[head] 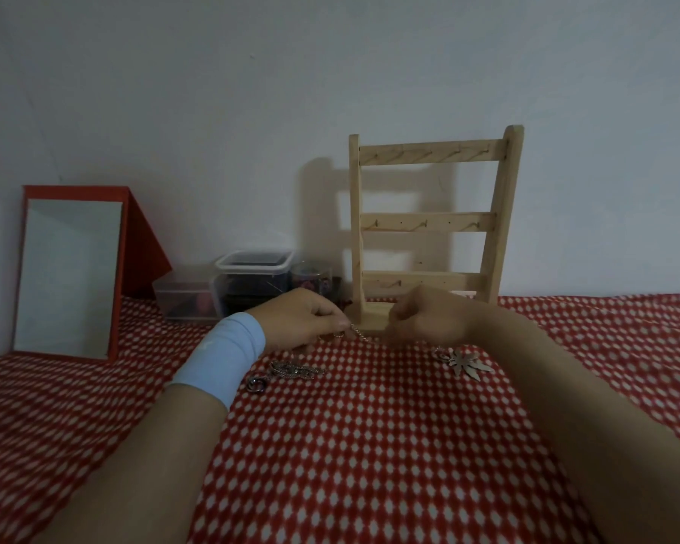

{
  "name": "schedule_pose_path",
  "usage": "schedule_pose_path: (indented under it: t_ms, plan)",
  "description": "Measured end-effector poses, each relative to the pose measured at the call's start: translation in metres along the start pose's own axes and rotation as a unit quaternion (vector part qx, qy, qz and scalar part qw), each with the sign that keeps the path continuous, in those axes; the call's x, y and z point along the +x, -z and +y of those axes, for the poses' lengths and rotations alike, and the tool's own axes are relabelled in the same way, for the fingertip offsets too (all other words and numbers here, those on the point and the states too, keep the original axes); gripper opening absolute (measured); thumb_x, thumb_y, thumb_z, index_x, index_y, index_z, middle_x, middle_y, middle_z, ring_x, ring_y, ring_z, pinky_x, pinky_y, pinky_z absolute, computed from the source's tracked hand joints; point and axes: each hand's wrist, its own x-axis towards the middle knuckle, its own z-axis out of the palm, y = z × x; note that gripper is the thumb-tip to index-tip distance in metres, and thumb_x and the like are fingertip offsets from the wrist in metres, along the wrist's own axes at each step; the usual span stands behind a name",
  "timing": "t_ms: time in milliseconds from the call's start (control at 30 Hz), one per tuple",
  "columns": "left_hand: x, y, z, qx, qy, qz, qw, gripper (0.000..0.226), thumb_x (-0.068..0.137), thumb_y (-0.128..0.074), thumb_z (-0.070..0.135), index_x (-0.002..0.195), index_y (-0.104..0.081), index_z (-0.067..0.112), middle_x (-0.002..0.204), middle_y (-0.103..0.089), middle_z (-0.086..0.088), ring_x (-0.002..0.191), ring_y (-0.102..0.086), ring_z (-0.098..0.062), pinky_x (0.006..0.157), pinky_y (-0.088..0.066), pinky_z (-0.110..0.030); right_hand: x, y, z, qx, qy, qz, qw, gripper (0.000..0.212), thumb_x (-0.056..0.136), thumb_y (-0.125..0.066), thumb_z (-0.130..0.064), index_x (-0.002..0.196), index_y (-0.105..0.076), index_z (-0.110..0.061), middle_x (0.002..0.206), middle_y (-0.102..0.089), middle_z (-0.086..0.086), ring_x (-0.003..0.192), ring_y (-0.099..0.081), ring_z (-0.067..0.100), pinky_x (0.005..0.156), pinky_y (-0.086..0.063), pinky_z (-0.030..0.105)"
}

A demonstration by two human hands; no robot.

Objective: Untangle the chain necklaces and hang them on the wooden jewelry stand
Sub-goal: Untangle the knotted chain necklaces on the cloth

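Observation:
A wooden jewelry stand (428, 225) with three hooked rails stands against the wall, nothing hanging on it. Just in front of its base, my left hand (303, 320) and my right hand (428, 320) each pinch one end of a short stretch of silver chain (364, 334) held between them. That chain's leaf-shaped pendant (468, 363) lies on the cloth below my right wrist. A second tangled chain (295, 369) with a ring pendant (256, 384) lies by my left wrist, which wears a light blue band.
A red-framed mirror (69, 272) leans at the left. Clear plastic boxes (252, 284) and a small jar (311, 276) stand by the wall, left of the stand. The red-and-white patterned cloth (370, 445) covers the surface.

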Motion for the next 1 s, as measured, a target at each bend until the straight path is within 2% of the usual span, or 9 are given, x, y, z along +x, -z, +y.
schedule_pose_path:
  t_ms: [100,200,300,333,367,533,667,767,1000]
  plan:
    - [0.002,-0.003,0.002,-0.044,-0.001,-0.006,0.999,0.022,0.099,-0.052,0.033,0.097,-0.074,0.031,0.084,-0.073,0.015,0.077,-0.067,-0.002,0.075,-0.054,-0.019,0.007,-0.016,-0.011,0.099,0.052,0.000,0.994,0.029,0.092,-0.067,-0.035,0.121,-0.063,-0.030,0.119,-0.068,-0.009,0.113,-0.063,0.012,0.102,-0.050,0.037]
    - [0.000,-0.004,0.004,-0.075,0.000,-0.007,0.997,0.022,0.100,-0.051,0.035,0.099,-0.072,0.029,0.076,-0.068,0.018,0.067,-0.065,-0.003,0.070,-0.054,-0.021,0.010,-0.026,-0.017,0.238,0.091,-0.042,0.966,0.034,0.098,-0.062,-0.024,0.131,-0.059,-0.025,0.103,-0.075,-0.001,0.101,-0.071,0.017,0.098,-0.054,0.043]
    - [-0.002,0.000,0.003,-0.120,0.032,-0.032,0.992,0.029,0.102,-0.045,0.037,0.105,-0.069,0.021,0.057,-0.056,0.016,0.053,-0.059,-0.001,0.059,-0.046,-0.018,0.006,-0.021,-0.017,0.215,0.067,-0.029,0.974,0.019,0.105,-0.053,-0.020,0.119,-0.066,-0.020,0.065,-0.066,-0.007,0.062,-0.064,0.013,0.066,-0.057,0.034]
    - [-0.003,0.001,0.004,-0.129,0.044,-0.042,0.990,0.031,0.103,-0.044,0.035,0.108,-0.068,0.017,0.079,-0.037,0.029,0.048,-0.054,0.000,0.056,-0.042,-0.017,0.005,-0.018,-0.016,0.176,0.063,-0.010,0.982,0.018,0.105,-0.053,-0.023,0.110,-0.070,-0.023,0.063,-0.067,-0.012,0.059,-0.062,0.006,0.062,-0.051,0.026]
    - [-0.003,0.003,0.003,-0.134,0.047,-0.053,0.988,0.030,0.102,-0.045,0.032,0.111,-0.067,0.013,0.083,-0.070,-0.005,0.046,-0.050,0.000,0.054,-0.040,-0.018,0.003,-0.016,-0.016,0.145,0.062,0.008,0.987,0.018,0.104,-0.054,-0.026,0.100,-0.072,-0.025,0.066,-0.069,-0.019,0.061,-0.063,-0.002,0.066,-0.047,0.020]
    - [-0.004,0.008,-0.002,-0.059,0.034,-0.081,0.994,0.021,0.099,-0.055,0.027,0.110,-0.071,0.022,0.071,-0.064,0.000,0.059,-0.052,-0.011,0.063,-0.048,-0.024,0.004,-0.009,-0.009,0.149,0.064,0.063,0.985,0.017,0.097,-0.064,-0.028,0.088,-0.077,-0.023,0.083,-0.075,-0.017,0.084,-0.067,-0.004,0.086,-0.049,0.025]
    - [-0.005,0.006,0.001,-0.120,0.047,-0.080,0.988,0.027,0.102,-0.049,0.023,0.102,-0.075,0.014,0.077,-0.072,-0.001,0.079,-0.069,-0.018,0.077,-0.058,-0.033,0.004,-0.006,-0.006,0.177,0.046,0.074,0.980,0.028,0.102,-0.057,-0.029,0.081,-0.070,-0.015,0.062,-0.062,-0.010,0.057,-0.057,0.005,0.061,-0.045,0.022]
    - [-0.004,0.003,-0.001,-0.165,0.033,-0.087,0.982,0.030,0.103,-0.045,0.017,0.103,-0.072,0.006,0.091,-0.074,-0.003,0.087,-0.070,-0.020,0.085,-0.057,-0.036,0.004,-0.007,-0.003,0.230,0.044,0.067,0.970,0.033,0.105,-0.053,-0.030,0.084,-0.067,-0.009,0.077,-0.065,0.005,0.070,-0.063,0.018,0.072,-0.056,0.030]
    - [-0.004,-0.003,0.002,-0.222,0.033,-0.028,0.974,0.031,0.105,-0.038,0.018,0.097,-0.065,0.008,0.071,-0.068,-0.007,0.056,-0.059,-0.020,0.055,-0.051,-0.026,0.000,-0.002,-0.001,0.340,0.034,0.025,0.939,0.036,0.107,-0.046,-0.034,0.078,-0.055,-0.015,0.061,-0.036,-0.003,0.052,-0.028,0.011,0.048,-0.026,0.025]
